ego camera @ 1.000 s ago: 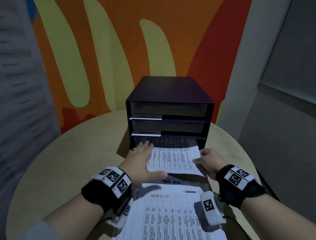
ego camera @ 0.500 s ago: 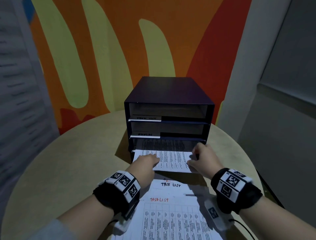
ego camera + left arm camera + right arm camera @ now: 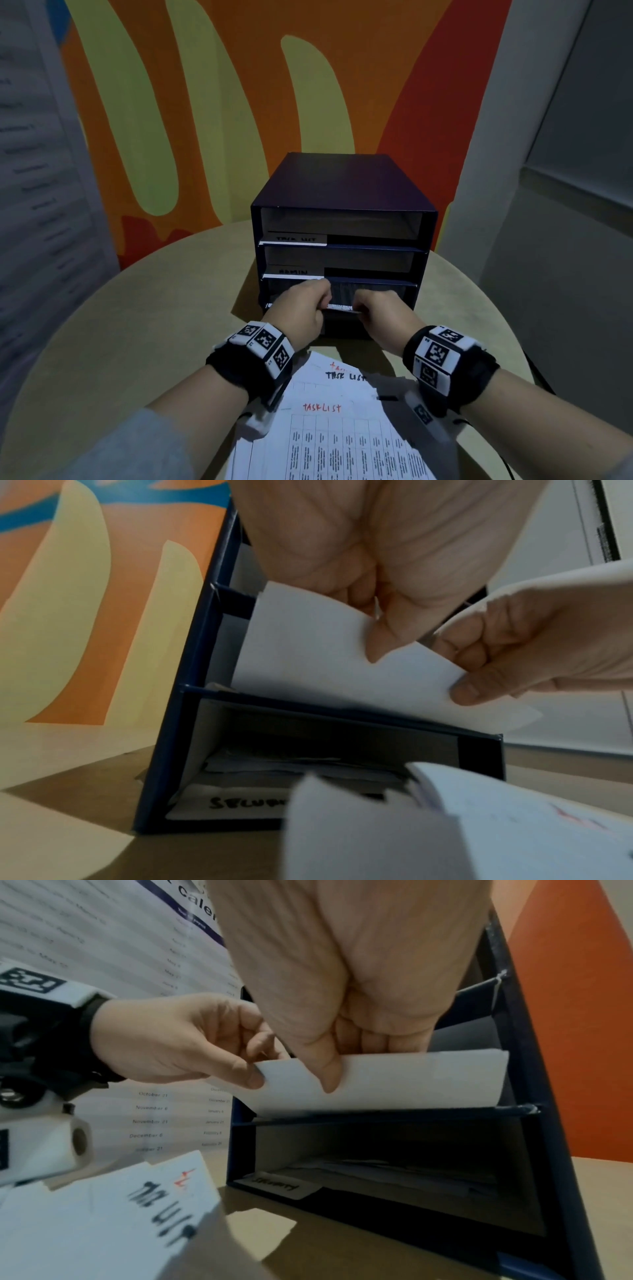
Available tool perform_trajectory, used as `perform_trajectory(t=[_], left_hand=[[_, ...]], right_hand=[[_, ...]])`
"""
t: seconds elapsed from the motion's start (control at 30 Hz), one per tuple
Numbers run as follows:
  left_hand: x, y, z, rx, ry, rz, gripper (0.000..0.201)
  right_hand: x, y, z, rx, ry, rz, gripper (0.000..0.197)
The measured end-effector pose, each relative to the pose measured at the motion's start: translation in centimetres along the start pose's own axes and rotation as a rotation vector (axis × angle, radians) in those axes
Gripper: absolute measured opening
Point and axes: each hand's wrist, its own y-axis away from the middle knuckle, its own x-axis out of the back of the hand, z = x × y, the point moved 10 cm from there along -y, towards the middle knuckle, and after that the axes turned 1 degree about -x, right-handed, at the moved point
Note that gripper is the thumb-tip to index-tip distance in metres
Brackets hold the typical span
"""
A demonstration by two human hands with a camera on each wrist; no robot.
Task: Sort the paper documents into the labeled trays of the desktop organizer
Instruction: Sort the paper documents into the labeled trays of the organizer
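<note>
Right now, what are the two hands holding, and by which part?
Both the left hand and the right hand pinch one paper sheet by its near edge, at the organizer.

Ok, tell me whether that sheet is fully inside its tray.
Not fully: the sheet still sticks out of the organizer, pinched by both the left hand and right hand.

Matt dark-blue card-like desktop organizer [image 3: 342,185] with pale paper labels [image 3: 294,238], thin smooth white paper sheet [image 3: 308,653], more printed paper documents [image 3: 339,445] stacked, smooth matt beige table [image 3: 144,325], black cloth wristbands [image 3: 239,373]
</note>
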Motion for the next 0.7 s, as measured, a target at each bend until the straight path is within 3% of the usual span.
perform_trajectory(t=[0.1,0.3,0.43,0.53,0.7], left_hand=[[0.0,-0.4,-0.1,-0.034,-0.091,0.011,0.027],[-1.5,-1.3,-2.0,0.065,-0.25,-0.084,0.034],[-2.9,-1.8,-1.9,0.057,-0.364,-0.14,0.021],[-3.3,-2.5,-2.5,0.131,-0.42,-0.201,0.027],[-3.9,-3.7,-3.9,0.235,-0.318,-0.232,0.031]], right_hand=[[-0.9,-1.2,0.6,0.004,0.064,-0.081,0.019],[-2.8,-2.6,0.9,0.011,0.196,-0.248,0.06],[-3.4,-3.6,2.0,-0.062,0.268,-0.265,0.05],[-3.9,-4.1,2.1,-0.114,0.281,-0.297,0.041],[-4.8,-5.3,1.8,-0.072,0.261,-0.32,0.044]])
